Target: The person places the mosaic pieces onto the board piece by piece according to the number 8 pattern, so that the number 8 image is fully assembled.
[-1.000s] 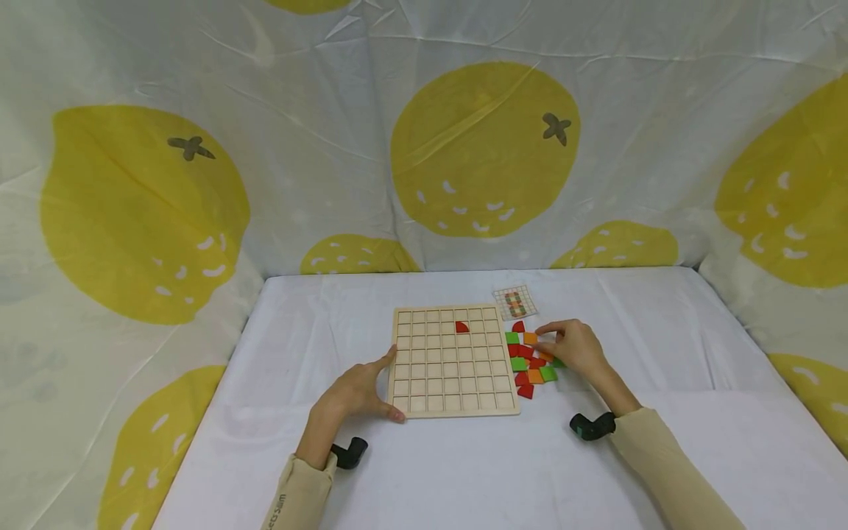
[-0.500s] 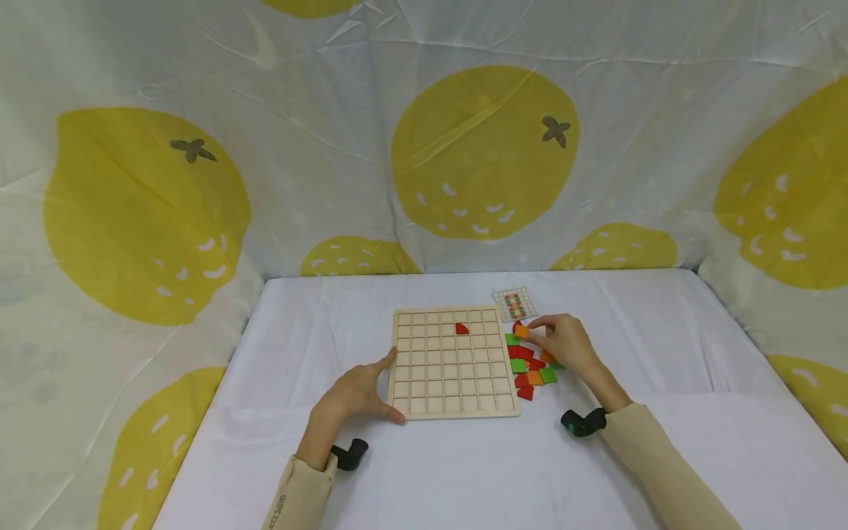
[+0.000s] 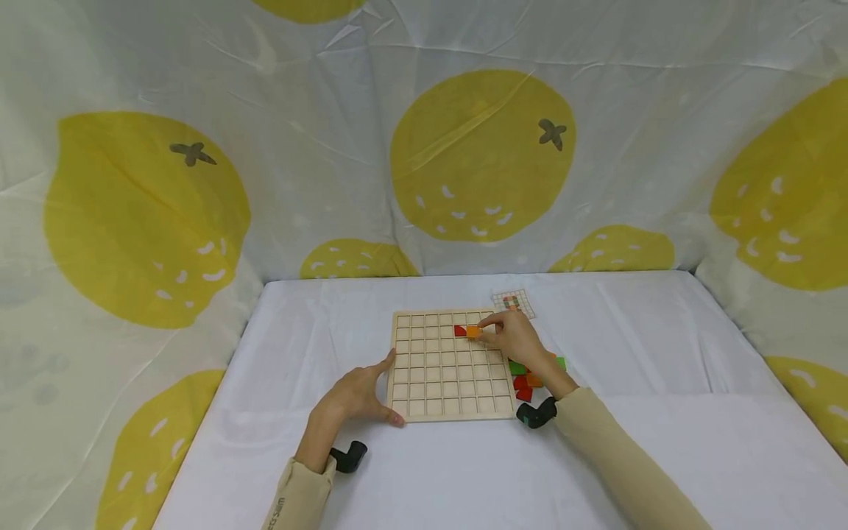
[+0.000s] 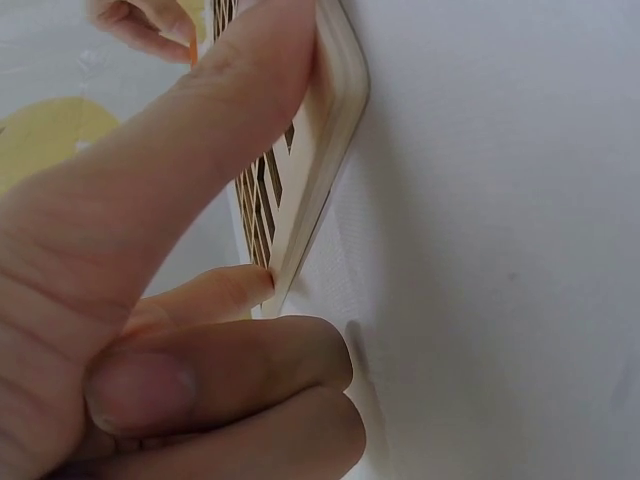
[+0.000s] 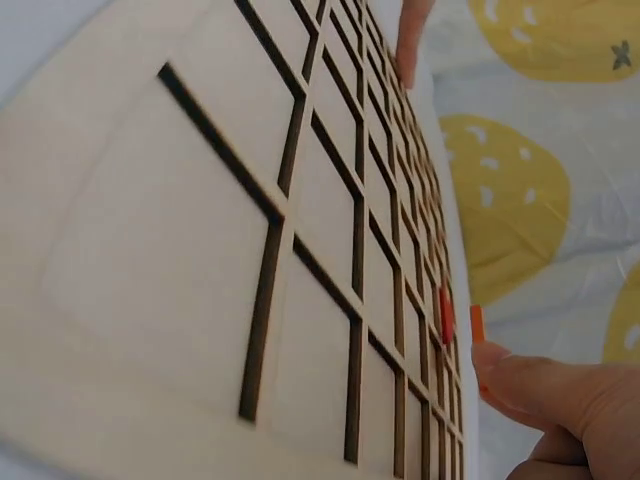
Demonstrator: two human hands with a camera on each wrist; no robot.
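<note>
Pinching the orange square tile (image 3: 473, 332) right of the red quarter-circle tile (image 3: 459, 332), over the far half of the wooden grid board (image 3: 433, 375), my right hand (image 3: 520, 338) might seat it crooked if my grip tilts. My left hand (image 3: 351, 392), thumb and forefinger wide, touches the board's left edge. Earlier, that tile was over the loose pieces (image 3: 534, 380).

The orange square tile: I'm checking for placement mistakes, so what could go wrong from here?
The orange square tile, pinched by the right hand beside the red curved-edged tile, might land askew or knock the red one. In the head view, the right wrist overlaps the loose red, green and orange tiles, so it might brush them. The pale wooden grid board could shift if the left hand, touching its edge, slips.
</note>
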